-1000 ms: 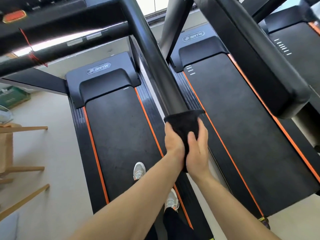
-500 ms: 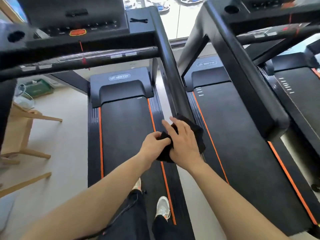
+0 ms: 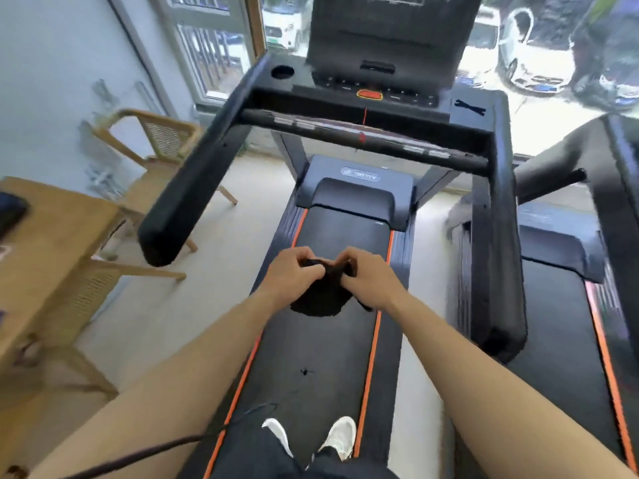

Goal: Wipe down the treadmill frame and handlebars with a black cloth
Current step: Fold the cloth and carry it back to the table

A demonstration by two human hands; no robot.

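Observation:
I stand on a black treadmill with orange-edged belt (image 3: 332,357). My left hand (image 3: 294,271) and my right hand (image 3: 366,276) both pinch the top edge of a black cloth (image 3: 320,299), which hangs bunched between them in mid-air over the belt, touching no part of the frame. The left handlebar (image 3: 193,181) runs down at the left, the right handlebar (image 3: 498,236) at the right, and a cross bar (image 3: 363,136) joins them below the console (image 3: 380,57).
A second treadmill (image 3: 567,305) stands close on the right. A wooden table (image 3: 45,243) and wooden chairs (image 3: 155,146) stand at the left by the wall. A window behind the console shows parked cars. A thin cable (image 3: 193,440) trails near my white shoes.
My hands lifted the cloth off the right handlebar and brought it to the middle, over the belt. My view swung up and left, so the console and left handlebar now show.

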